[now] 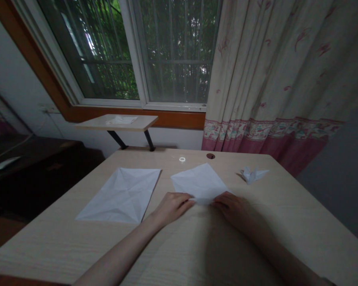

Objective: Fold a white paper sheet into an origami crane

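A white sheet of paper [198, 178] lies turned cornerwise on the desk, its near edge folded up towards me. My left hand [176, 204] pinches the left end of that near edge between thumb and fingers. At the other end, my right hand [228, 204] grips the paper in the same way, its fingertips partly hidden. To the left rests a larger creased sheet of white paper [122, 194], flat and untouched. A folded paper crane [252, 174] sits beyond my right hand, apart from it.
The wooden desk [173, 254] has a round cable hole [211, 156] and a small white ring [182, 159] near its back edge. A raised shelf [143, 124] at the back left carries some white paper [123, 119]. A curtain [256, 79] hangs behind, right of the window.
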A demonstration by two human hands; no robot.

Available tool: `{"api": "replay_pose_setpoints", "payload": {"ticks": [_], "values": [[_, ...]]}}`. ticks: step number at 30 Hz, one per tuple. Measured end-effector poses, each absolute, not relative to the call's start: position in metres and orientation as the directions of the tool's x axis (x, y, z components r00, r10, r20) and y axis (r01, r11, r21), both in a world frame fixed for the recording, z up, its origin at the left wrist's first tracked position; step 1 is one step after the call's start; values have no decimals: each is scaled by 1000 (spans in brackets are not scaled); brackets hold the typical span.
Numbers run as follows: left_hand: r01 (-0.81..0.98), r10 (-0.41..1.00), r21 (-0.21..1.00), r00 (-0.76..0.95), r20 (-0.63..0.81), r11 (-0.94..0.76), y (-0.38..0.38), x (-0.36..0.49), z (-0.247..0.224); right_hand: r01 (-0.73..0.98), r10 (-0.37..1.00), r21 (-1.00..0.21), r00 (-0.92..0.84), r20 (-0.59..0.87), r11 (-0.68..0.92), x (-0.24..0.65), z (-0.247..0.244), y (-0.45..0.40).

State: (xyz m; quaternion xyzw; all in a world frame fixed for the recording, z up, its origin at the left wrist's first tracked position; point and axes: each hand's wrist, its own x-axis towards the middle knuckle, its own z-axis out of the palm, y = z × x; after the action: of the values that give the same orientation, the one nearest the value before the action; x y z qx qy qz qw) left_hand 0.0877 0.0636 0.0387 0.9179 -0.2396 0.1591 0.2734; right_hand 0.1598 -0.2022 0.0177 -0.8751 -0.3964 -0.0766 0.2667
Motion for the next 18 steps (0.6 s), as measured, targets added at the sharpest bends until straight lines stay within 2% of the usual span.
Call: {"api": "replay_pose_setpoints", "payload": {"ticks": [6,12,15,18], "values": [[-406,-229,467,892,391,-785,65,89,37,714,635,-386,698,331,-584,160,17,-204],[-404,-168,461,866,471,-790,64,88,33,650,579,-403,759,297,-644,156,24,-203],[-508,-225,357,769,598,-784,62,89,33,628,549,-431,778,306,-649,156,22,-200],[-615,-343,147,604,719,-775,60,89,35,630,537,-447,776,331,-635,159,14,-199]]}}
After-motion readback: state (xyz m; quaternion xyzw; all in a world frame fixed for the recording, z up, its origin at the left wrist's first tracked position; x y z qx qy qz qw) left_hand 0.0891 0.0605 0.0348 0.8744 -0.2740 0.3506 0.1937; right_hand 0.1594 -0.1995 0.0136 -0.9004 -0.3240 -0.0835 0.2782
